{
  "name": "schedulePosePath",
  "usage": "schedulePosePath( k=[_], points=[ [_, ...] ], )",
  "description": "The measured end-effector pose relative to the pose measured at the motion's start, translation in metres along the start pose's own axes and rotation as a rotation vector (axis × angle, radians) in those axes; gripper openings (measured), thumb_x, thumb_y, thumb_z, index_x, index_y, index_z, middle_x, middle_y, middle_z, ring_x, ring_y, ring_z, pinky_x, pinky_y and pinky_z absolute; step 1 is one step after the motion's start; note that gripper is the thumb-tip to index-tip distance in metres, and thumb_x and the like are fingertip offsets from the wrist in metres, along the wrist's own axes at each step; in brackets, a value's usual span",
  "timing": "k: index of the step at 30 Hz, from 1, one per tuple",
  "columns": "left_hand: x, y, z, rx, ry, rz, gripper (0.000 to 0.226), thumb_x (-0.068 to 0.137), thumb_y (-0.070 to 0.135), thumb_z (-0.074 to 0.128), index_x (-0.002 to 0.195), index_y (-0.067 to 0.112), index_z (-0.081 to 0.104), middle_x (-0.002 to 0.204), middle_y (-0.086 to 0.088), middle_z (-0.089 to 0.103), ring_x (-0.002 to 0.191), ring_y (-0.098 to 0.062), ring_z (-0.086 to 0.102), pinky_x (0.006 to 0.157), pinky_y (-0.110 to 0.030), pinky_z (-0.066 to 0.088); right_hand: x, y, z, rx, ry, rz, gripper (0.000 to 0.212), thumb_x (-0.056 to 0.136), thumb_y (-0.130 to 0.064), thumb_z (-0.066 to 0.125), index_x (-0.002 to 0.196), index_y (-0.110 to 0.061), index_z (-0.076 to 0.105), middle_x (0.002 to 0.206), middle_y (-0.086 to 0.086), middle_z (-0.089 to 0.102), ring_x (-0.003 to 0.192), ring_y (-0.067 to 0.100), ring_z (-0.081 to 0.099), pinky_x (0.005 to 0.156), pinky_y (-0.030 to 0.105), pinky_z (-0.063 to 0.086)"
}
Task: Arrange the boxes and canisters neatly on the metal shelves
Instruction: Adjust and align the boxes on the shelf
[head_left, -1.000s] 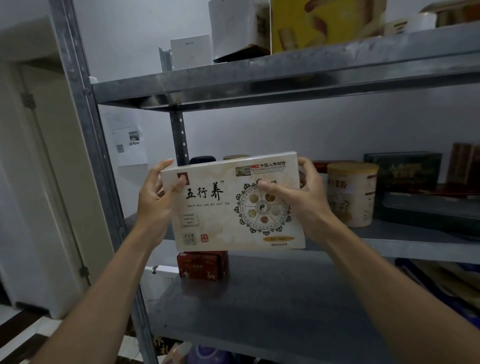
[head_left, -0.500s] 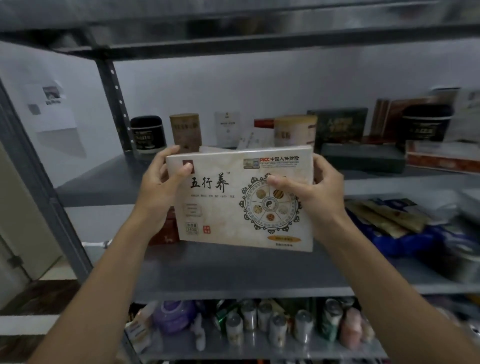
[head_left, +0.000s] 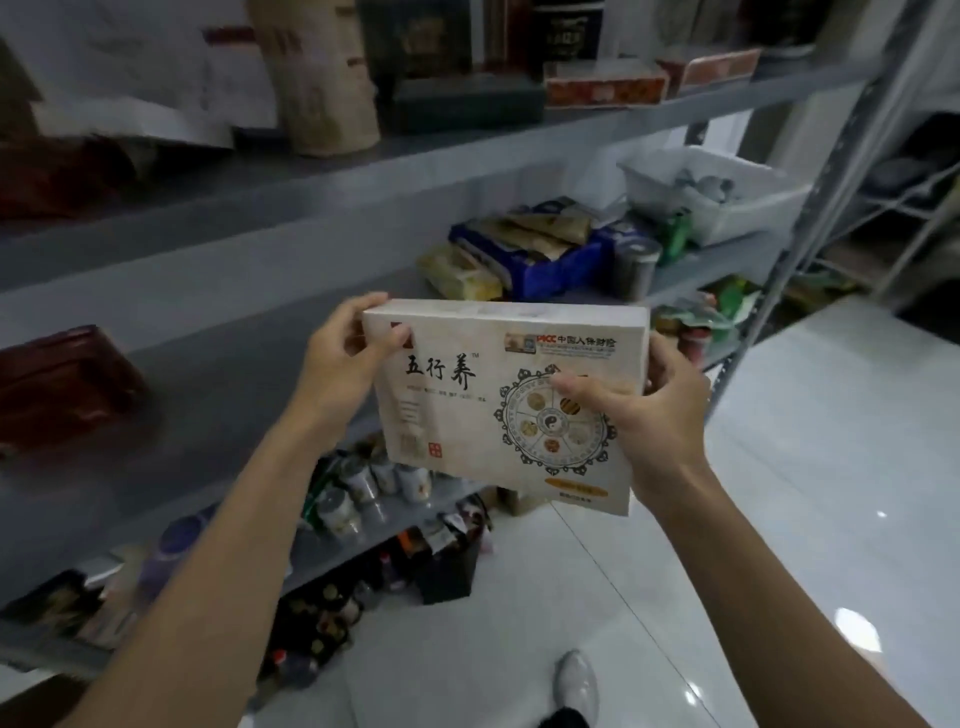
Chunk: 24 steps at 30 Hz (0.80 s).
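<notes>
**Here, a cream box held in both hands before the shelves**

A flat cream cardboard box (head_left: 498, 405), rectangular with sharp corners, matt, and printed with black brush characters and a round ornamental emblem, is held in the air in front of the grey metal shelves (head_left: 311, 202), touching none of them. It tilts slightly, its lower right corner lowest.

The left hand (head_left: 343, 364) grips the upper left corner: the thumb presses on the printed face and the fingers curl over the top edge. The right hand (head_left: 654, 415) grips the right side: the thumb lies across the emblem and the fingers are curled behind the edge.

On the upper shelf a tall beige cylindrical canister (head_left: 322, 88) stands blurred among dark boxes. A dark red box (head_left: 62, 384) lies at the left on the shelf below. Further right sit a blue packet (head_left: 561, 260) and a white plastic tub (head_left: 727, 192). Small round jars (head_left: 363, 488) crowd a lower shelf. The glossy white tiled floor (head_left: 779, 519) shows reflections.
</notes>
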<state>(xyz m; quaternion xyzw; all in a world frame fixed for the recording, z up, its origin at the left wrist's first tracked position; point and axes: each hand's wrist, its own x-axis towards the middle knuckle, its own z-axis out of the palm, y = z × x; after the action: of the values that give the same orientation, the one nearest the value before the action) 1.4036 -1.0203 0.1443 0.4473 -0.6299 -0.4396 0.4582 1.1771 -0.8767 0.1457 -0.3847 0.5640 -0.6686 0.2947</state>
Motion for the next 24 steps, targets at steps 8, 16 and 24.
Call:
schedulePosePath(
  k=[8,16,24],
  points=[
    [-0.008,-0.037,0.142,0.014,-0.277,-0.096,0.03,0.092,0.026,0.066,0.122,0.022,0.062,0.116,0.007,0.065,0.108,-0.008,0.062,0.091,-0.032,0.054,-0.052,0.062,-0.101,-0.12,0.405,0.105,0.052,0.052,-0.015,0.097,0.092,-0.011,0.063,0.09,0.004,0.074,0.084,0.026,0.073,0.068,0.047,0.062],
    [-0.009,-0.052,0.268,0.026,-0.411,-0.116,0.023,0.096,0.028,0.06,0.118,0.023,0.063,0.111,0.014,0.063,0.106,-0.008,0.06,0.088,-0.026,0.049,-0.058,0.103,-0.185,-0.252,0.721,0.112,0.057,0.054,-0.022,0.096,0.099,-0.013,0.063,0.092,-0.009,0.069,0.09,0.018,0.07,0.074,0.046,0.061],
    [-0.007,-0.077,0.332,0.023,-0.396,-0.195,0.025,0.097,0.027,0.058,0.121,0.021,0.062,0.115,0.01,0.064,0.106,0.0,0.06,0.094,-0.025,0.05,0.007,0.133,-0.252,-0.245,0.809,0.111,0.059,0.055,-0.019,0.097,0.103,-0.012,0.063,0.098,0.002,0.07,0.092,0.023,0.069,0.076,0.047,0.061]
  ],
)
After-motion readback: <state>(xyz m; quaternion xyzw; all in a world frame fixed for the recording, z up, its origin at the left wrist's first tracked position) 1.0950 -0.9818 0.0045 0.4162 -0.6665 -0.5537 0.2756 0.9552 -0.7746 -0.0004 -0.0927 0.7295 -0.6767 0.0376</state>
